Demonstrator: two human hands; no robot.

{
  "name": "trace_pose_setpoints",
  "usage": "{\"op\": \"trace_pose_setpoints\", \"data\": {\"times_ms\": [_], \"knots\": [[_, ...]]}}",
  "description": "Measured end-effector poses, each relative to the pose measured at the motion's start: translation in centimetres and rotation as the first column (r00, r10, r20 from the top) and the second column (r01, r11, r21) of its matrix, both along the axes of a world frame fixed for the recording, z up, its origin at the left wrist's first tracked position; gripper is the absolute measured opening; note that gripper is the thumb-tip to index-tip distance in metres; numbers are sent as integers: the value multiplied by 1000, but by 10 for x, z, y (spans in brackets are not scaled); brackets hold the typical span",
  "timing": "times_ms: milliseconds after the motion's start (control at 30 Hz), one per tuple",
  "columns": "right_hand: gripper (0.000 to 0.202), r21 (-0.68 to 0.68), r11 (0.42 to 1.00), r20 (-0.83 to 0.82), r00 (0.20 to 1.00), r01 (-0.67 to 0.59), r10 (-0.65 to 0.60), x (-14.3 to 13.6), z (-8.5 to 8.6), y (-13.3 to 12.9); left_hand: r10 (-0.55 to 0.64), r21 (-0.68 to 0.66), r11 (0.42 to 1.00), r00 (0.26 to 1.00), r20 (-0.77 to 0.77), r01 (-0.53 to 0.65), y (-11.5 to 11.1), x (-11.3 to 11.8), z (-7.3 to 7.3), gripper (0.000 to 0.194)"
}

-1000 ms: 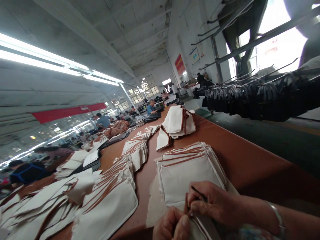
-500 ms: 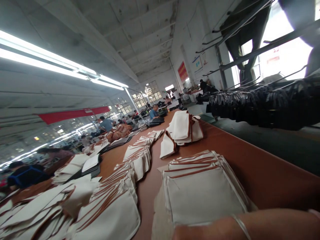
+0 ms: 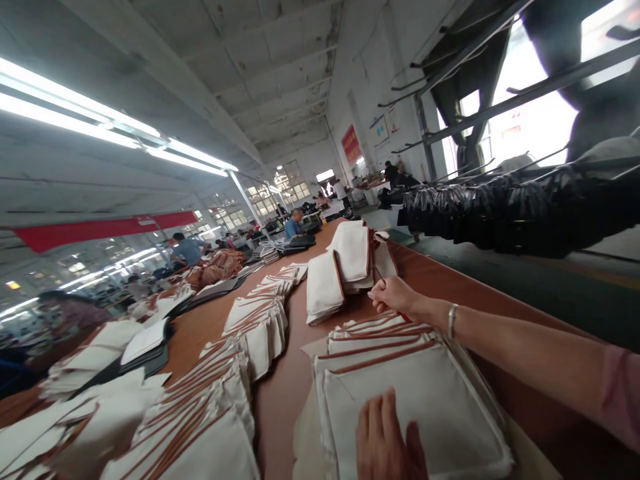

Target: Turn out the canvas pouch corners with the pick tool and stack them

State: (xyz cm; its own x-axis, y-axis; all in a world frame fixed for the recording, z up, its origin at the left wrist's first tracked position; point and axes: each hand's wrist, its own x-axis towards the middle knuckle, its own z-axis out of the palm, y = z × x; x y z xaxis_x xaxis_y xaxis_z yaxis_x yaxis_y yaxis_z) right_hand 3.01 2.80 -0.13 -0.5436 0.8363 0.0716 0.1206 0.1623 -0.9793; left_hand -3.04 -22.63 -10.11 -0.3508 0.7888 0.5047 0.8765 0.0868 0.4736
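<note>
My left hand (image 3: 387, 440) lies on the top piece of a stack of cream fabric panels (image 3: 415, 407) with brown piping, its fingers stretched out. Beyond that stack, my right hand (image 3: 395, 297) is closed around a thin tool (image 3: 379, 273). A slim dark shaft shows ahead of the fingers and a red end behind them; its exact kind is unclear. Just past this hand stands a pile of folded cream pieces (image 3: 353, 250) edged in brown. A smaller bundle of the same kind (image 3: 324, 287) rests against its left side.
A long row of overlapping cream pieces (image 3: 235, 360) runs along the brown tabletop (image 3: 475, 287). More cream pieces (image 3: 90, 413) lie farther left. Dark items hang from a rack (image 3: 490, 220) on the right. Several people sit or stand in the background, one in blue (image 3: 294, 225).
My right hand has reached forward from the bottom edge, and my left hand has come into view on the panels. The smaller bundle now shows a broader face. The camera view has shifted slightly.
</note>
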Motion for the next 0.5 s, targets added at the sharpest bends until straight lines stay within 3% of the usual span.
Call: {"op": "trace_pose_setpoints", "data": {"times_ms": [100,233,367,500], "knots": [[18,-7,998,-29,998,62,-62,43,-21,2,-64,-40,998,979,-195,58,58,6,2,39],[22,-10,988,-58,987,152,-153,101,-38,5,-125,-149,984,973,-196,96,105,15,21,24],[26,0,987,-58,986,159,-159,137,-46,3,-176,-169,975,967,-185,145,113,29,29,24],[29,31,999,-56,998,28,-26,136,-37,-11,-212,-221,956,975,-72,192,107,42,26,31]]}}
